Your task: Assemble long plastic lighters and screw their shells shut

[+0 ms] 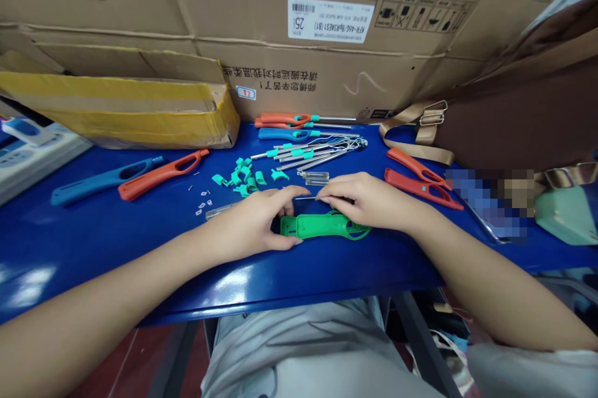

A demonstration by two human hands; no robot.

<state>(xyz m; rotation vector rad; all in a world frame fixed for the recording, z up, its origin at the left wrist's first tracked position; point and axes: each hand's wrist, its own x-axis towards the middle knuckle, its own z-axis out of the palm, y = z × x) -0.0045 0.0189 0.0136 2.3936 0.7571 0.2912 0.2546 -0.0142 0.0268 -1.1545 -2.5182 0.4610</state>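
Note:
A green plastic lighter handle shell point(322, 226) lies flat on the blue table point(93, 242) in front of me. My left hand point(255, 220) grips its left end between thumb and curled fingers. My right hand point(362, 202) rests over its right part, fingers pinched on a thin metal rod point(306, 198) that runs between my fingertips above the shell. Just behind lie small clear parts point(315, 177), several teal plastic clips point(243, 177) and a bundle of metal rods with teal collars point(313, 152).
Orange and blue handle shells lie at left point(159, 175) point(103, 180), at back centre point(284, 119) and at right point(420, 185). Cardboard boxes point(327, 43) wall the back; a yellow-taped box point(131, 108) sits left. A brown bag point(514, 111) and pale green object point(567, 214) are right.

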